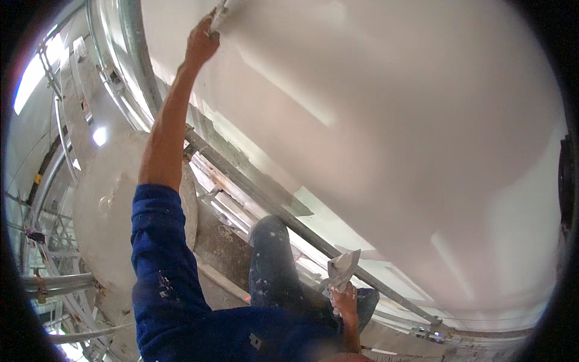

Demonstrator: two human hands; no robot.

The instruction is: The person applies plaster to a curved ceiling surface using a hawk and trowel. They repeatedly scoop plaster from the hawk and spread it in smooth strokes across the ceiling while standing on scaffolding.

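My left hand (202, 42) is raised high against the pale wall (386, 120), its fingers closed round a whitish tool (219, 16). The tool's far end runs out of the picture, so its full shape is hidden. Low on the right, beside my knee, my right hand (345, 300) grips a plaster-smeared flat-bladed tool (344, 267). Its broad grey blade points upward and away from my body, apart from the wall surface. The wall carries smooth damp-looking patches and lighter streaks.
A long metal scaffold pipe (265, 202) crosses between my legs and the wall. Worn boards (226, 253) lie under me. A large pale round surface (108, 205) is left of my arm. More scaffold tubes (60, 283) stand at far left.
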